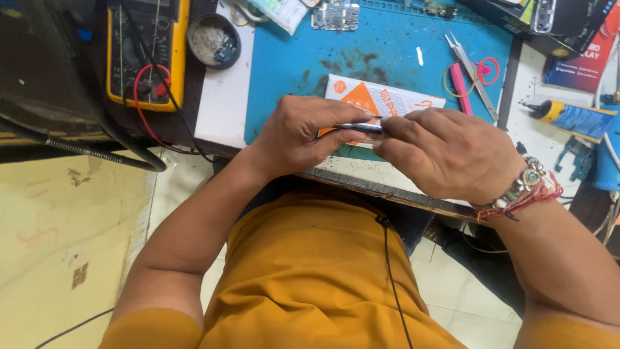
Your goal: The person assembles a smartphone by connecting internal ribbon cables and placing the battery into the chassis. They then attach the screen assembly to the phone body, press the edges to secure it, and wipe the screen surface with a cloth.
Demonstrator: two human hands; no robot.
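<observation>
Hands are meeting over the near edge of the table [223,110] in the head view, both closing on one slim metallic tool [359,127] that is lying level between them. The left hand [303,132] is curling its fingers around the tool's left end, thumb pressing from below, while the right hand [445,152] is pinching the right end between thumb and forefinger; what kind of tool it is cannot be told, since the fingers are hiding most of it. Directly beneath the hands an orange and white packet [381,100] is lying flat on the blue mat [290,58], partly covered by the knuckles. The table's dark front edge is running just below the hands, so the wrists are hanging past it above the person's lap. Bare blue mat is lying open beyond the packet. Farther right, tweezers [470,64], a pink stick [460,81] and rubber bands [485,70] are crowding the mat's right side, and a yellow multimeter [145,52] with a round tin [213,40] is sitting well apart on the left.
</observation>
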